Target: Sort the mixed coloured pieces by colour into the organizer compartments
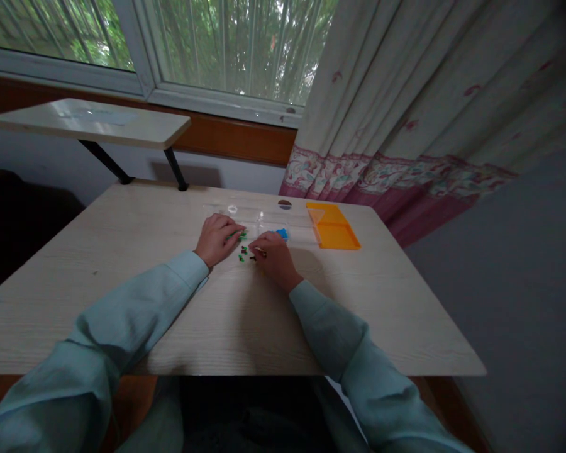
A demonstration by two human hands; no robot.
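We had left hand point(216, 240) half-curled, right hand point(276, 258) nearly pinched — holdings unclear. Small green pieces point(244, 250): our nudge risked scattering them.

Your long sleeves point(144, 305) are pale blue-green, loose and creased, ending in cuffs point(192, 269); dark clothing point(245, 409) shows below the near edge of the worktop point(207, 333).

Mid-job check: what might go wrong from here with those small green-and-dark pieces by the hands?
1. Several small green-and-dark pieces lie loose on the pale wood-grain table between the left hand and right hand; a brushing finger could scatter them.
2. The transparent plastic case sits just beyond the hands, its edges faint, so it might get bumped.
3. The fingers hide some pieces, so one could be overlooked.
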